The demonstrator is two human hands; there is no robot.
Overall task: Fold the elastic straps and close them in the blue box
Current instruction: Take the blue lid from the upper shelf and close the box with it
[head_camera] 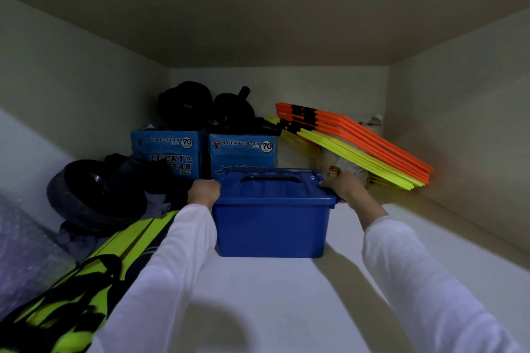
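Note:
A blue plastic box with its lid on and a dark handle on top stands on a white shelf inside a cupboard. My left hand grips the box's left rim. My right hand holds its right rim. Both arms wear white sleeves. No elastic straps are visible; the inside of the box is hidden by the lid.
Two blue "Lucky Star" cartons stand behind the box with black gear on top. Orange and yellow flat bars lean at the back right. A black wheel and neon-yellow straps lie left. Cupboard walls close both sides.

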